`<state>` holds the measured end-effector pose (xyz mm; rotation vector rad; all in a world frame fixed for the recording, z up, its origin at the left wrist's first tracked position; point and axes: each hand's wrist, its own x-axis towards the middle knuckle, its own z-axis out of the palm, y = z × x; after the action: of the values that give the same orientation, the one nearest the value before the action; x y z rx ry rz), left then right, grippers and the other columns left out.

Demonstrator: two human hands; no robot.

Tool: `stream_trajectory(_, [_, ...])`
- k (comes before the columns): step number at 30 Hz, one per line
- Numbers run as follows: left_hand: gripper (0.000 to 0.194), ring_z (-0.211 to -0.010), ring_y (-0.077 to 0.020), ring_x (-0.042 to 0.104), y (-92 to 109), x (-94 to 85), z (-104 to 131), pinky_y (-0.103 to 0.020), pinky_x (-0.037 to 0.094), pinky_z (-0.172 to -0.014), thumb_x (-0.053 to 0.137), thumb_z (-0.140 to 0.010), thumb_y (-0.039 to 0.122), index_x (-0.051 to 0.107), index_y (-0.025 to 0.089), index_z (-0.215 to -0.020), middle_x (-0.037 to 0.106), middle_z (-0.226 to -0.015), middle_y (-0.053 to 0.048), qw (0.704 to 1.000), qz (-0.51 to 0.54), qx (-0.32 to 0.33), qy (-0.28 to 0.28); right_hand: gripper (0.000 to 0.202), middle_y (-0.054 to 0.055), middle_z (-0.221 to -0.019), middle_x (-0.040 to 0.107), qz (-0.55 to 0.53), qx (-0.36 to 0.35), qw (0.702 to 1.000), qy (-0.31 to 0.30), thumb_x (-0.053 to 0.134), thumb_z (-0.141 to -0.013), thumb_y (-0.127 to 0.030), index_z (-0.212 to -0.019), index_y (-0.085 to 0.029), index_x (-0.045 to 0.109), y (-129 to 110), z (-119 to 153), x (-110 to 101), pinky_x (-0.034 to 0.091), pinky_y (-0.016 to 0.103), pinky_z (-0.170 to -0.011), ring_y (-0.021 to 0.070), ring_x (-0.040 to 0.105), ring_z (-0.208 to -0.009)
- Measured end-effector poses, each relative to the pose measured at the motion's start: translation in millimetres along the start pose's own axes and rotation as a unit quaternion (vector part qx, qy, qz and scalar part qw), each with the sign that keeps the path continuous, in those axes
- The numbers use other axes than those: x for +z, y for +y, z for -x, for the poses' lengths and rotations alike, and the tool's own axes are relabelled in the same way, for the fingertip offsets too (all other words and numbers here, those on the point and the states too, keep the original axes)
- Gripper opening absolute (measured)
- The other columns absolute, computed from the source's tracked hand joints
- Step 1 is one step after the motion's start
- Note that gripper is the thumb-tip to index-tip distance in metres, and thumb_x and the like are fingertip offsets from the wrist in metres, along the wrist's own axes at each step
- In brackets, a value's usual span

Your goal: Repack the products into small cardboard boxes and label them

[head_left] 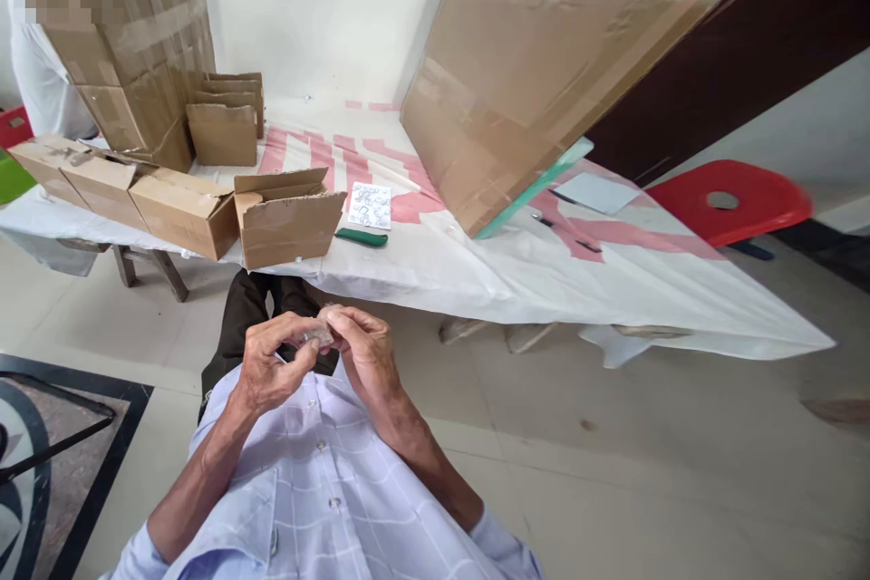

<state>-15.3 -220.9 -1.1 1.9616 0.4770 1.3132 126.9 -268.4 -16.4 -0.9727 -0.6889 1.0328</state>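
Note:
Above my lap, a small clear plastic packet (317,336) is pinched between my two hands. My left hand (277,361) grips its left side between thumb and fingers. At its other side, my right hand (367,352) has thumb and fingertips closed on the edge. What the packet contains, if anything, is too small to make out. Just beyond my hands, at the table's front edge, stands an open cardboard box (289,231). A green-handled tool (362,237) lies right of that box, beside a paper with handwriting (371,205).
More small cardboard boxes (177,204) line the table's left front, with taller stacked cartons (146,63) behind. A large cardboard panel (517,82) leans at the back right. A red stool (734,199) stands right of the white-covered table (435,276). Another person's white sleeve (47,82) shows far left.

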Motion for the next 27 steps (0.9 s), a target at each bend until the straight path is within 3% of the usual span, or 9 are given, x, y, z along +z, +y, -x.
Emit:
stream_trajectory(4, [0.009,-0.066,-0.0136,0.075,0,-0.7,1,-0.022,0.061,-0.062,0.075,-0.095,0.017,0.083,0.018,-0.1,0.08,-0.08,-0.004,0.992,0.114,-0.054,0.002,0.032,-0.001,-0.067,0.062,-0.051,0.079,0.995,-0.027,0.084,-0.079,-0.045,-0.065,-0.02,0.069,-2,1,2,0.049,0.028,-0.055,0.0118,0.053,-0.057])
stream_trajectory(8, [0.016,-0.065,-0.0163,0.077,-2,-0.5,5,-0.027,0.067,-0.062,0.084,-0.093,0.031,0.084,0.017,-0.101,0.081,-0.083,-0.006,0.958,0.249,-0.141,0.01,0.036,-0.002,-0.066,0.06,-0.077,0.097,0.99,-0.065,0.086,-0.08,-0.047,-0.067,-0.02,0.066,-5,1,4,0.048,0.027,-0.055,0.0115,0.053,-0.057])
stream_trajectory(13, [0.021,-0.067,-0.0166,0.078,-2,2.1,7,-0.028,0.069,-0.066,0.09,-0.088,0.034,0.085,0.017,-0.101,0.082,-0.085,-0.006,0.937,0.293,-0.187,0.017,0.038,-0.004,-0.069,0.065,-0.082,0.113,0.99,-0.033,0.095,-0.068,-0.041,-0.078,-0.021,0.064,8,-1,3,0.046,0.023,-0.052,0.0088,0.052,-0.054])
stream_trajectory(16, [0.022,-0.064,-0.0148,0.076,-4,2.2,7,-0.025,0.067,-0.065,0.092,-0.086,0.034,0.086,0.018,-0.1,0.082,-0.083,-0.005,0.934,0.294,-0.2,0.035,0.037,-0.001,-0.085,0.072,-0.055,0.025,0.998,-0.02,0.092,-0.073,-0.038,-0.099,-0.024,0.069,14,-1,-1,0.053,0.024,-0.059,0.0114,0.062,-0.066])
stream_trajectory(20, [0.028,-0.058,-0.014,0.074,-7,-0.4,6,-0.024,0.064,-0.063,0.095,-0.082,0.038,0.086,0.018,-0.1,0.08,-0.072,-0.004,0.923,0.301,-0.234,0.048,0.04,0.004,-0.117,0.076,0.045,-0.135,0.988,-0.057,0.081,-0.088,-0.03,-0.128,-0.031,0.071,8,0,-9,0.062,0.03,-0.078,0.0138,0.07,-0.083])
stream_trajectory(24, [0.032,-0.055,-0.014,0.071,-11,-0.7,6,-0.024,0.061,-0.061,0.096,-0.08,0.04,0.086,0.017,-0.099,0.078,-0.065,-0.003,0.905,0.33,-0.264,0.045,0.017,0.005,-0.117,0.077,0.171,-0.241,0.951,-0.094,0.072,-0.098,-0.024,-0.112,-0.029,0.08,-1,3,-14,0.063,0.031,-0.084,0.0175,0.074,-0.097])
stream_trajectory(27, [0.034,-0.054,-0.0142,0.071,-12,0.1,7,-0.025,0.06,-0.061,0.096,-0.078,0.041,0.086,0.017,-0.099,0.078,-0.067,-0.004,0.891,0.35,-0.286,0.042,0.013,0.003,-0.106,0.08,0.226,-0.293,0.926,-0.078,0.071,-0.1,-0.021,-0.105,-0.028,0.081,-3,4,-14,0.063,0.03,-0.082,0.018,0.076,-0.096])
